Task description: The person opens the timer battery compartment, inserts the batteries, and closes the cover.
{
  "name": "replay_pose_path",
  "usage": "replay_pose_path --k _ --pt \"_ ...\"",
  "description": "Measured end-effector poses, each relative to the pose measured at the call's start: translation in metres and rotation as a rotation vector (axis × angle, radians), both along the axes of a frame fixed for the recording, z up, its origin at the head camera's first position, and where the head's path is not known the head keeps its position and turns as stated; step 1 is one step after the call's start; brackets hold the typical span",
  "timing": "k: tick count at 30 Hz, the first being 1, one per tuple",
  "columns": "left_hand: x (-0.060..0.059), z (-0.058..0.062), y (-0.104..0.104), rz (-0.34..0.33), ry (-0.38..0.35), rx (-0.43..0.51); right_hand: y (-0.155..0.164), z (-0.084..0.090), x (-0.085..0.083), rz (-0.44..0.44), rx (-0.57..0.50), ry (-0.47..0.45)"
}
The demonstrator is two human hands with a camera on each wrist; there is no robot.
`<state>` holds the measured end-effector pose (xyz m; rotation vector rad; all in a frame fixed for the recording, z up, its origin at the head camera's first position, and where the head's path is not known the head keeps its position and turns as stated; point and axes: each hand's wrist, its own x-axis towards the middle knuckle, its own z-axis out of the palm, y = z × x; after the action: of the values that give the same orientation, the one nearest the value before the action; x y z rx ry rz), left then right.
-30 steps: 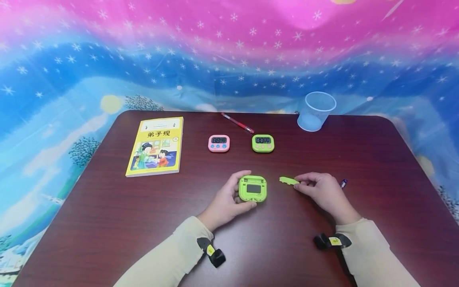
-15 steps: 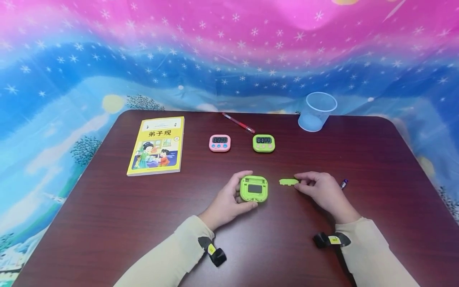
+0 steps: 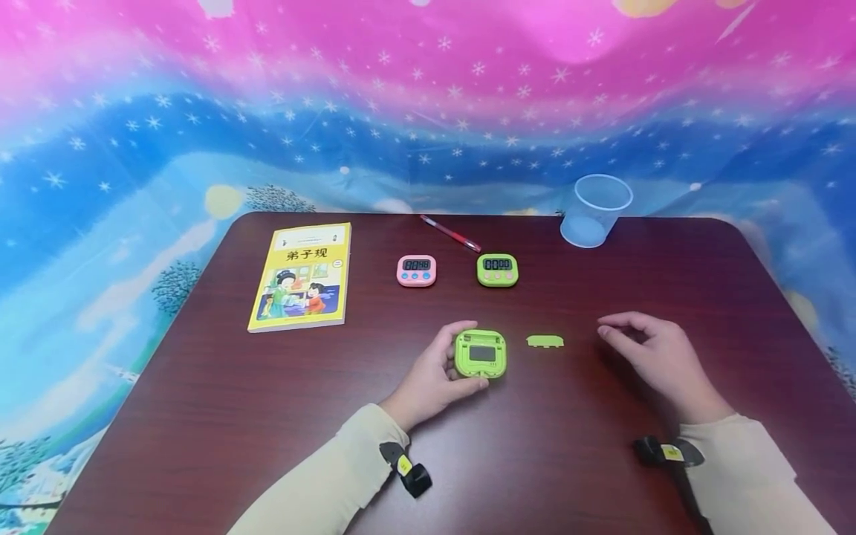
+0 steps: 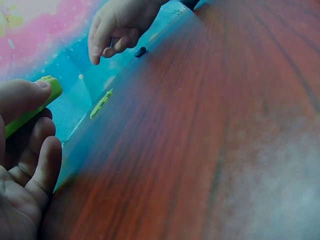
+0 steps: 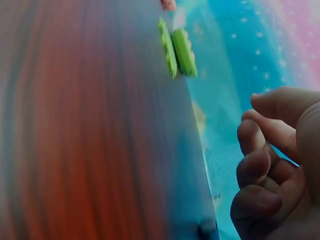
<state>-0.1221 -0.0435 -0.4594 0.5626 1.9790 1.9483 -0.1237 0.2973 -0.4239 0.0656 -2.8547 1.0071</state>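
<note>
Far left on the dark red table (image 3: 200,416) lies the yellow book (image 3: 302,276), untouched, and beyond the middle sit the pink timer (image 3: 417,270) and a second green timer (image 3: 498,270), both face up, with a red pen (image 3: 451,232) behind them.

Now the action: the left hand (image 3: 431,379) holds the green timer (image 3: 480,354) back side up near the table's centre, thumb and fingers curled round its near and left edges. The battery bay looks open, so the cover is already off. There it is, the green battery cover (image 3: 545,341), lying flat on the table just right of the timer, touching neither hand.

Further right, the right hand (image 3: 658,357) hovers near the cover but clear of it, fingers loosely bent and holding nothing. Behind it the wrist view shows a small dark object (image 4: 140,51), possibly a battery; it is too blurred to be sure. The clear plastic cup (image 3: 595,209) stands far right.

So: cover removed and set down; whatever concerns the bay itself looks still to come.
</note>
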Motion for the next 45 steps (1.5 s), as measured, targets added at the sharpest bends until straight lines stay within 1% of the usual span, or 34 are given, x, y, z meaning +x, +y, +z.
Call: replay_pose_path --k 5,9,14,17,19,22,25,28,30,33,36,38,40,43,45 --pt "0.000 0.000 0.000 -0.004 0.000 -0.005 0.027 -0.001 0.001 -0.045 0.047 0.002" --pt "0.000 -0.001 0.000 -0.004 -0.002 0.000 0.048 -0.003 -0.001 -0.051 0.108 -0.017" --pt "-0.001 -0.002 -0.001 -0.001 0.008 0.006 0.062 -0.003 -0.004 -0.042 0.193 -0.084" --pt "-0.001 -0.002 -0.001 -0.002 0.009 0.001 0.064 -0.002 -0.007 -0.041 0.205 -0.143" --pt "-0.001 -0.002 -0.002 -0.005 0.003 0.004 0.064 -0.001 -0.010 -0.034 0.196 -0.192" --pt "-0.001 -0.002 -0.002 -0.004 -0.009 0.016 0.063 0.001 -0.015 -0.015 0.166 -0.266" --pt "-0.001 -0.001 -0.002 -0.002 -0.013 0.027 0.062 0.003 -0.021 0.002 0.142 -0.311" --pt "0.000 -0.001 -0.002 -0.007 -0.010 0.028 0.061 0.003 -0.023 0.008 0.082 -0.349" --pt "0.000 -0.001 -0.001 -0.011 -0.007 0.027 0.060 0.003 -0.021 0.009 0.026 -0.354" --pt "0.000 0.000 0.000 -0.015 -0.011 0.028 0.057 0.003 -0.017 0.002 -0.065 -0.328" --pt "0.000 0.001 0.000 -0.010 -0.016 0.022 0.052 0.003 -0.012 -0.005 -0.191 -0.290" --pt "0.000 0.000 0.000 -0.006 -0.019 0.018 0.047 0.003 -0.008 -0.015 -0.253 -0.263" --pt "0.000 -0.001 0.000 -0.005 -0.020 0.015 0.041 0.003 -0.005 -0.028 -0.286 -0.239" --pt "0.000 -0.002 0.000 -0.005 -0.019 0.017 0.030 0.004 0.001 -0.051 -0.285 -0.193" --pt "0.000 -0.002 0.000 -0.006 -0.019 0.022 0.021 0.004 0.004 -0.061 -0.318 -0.168"
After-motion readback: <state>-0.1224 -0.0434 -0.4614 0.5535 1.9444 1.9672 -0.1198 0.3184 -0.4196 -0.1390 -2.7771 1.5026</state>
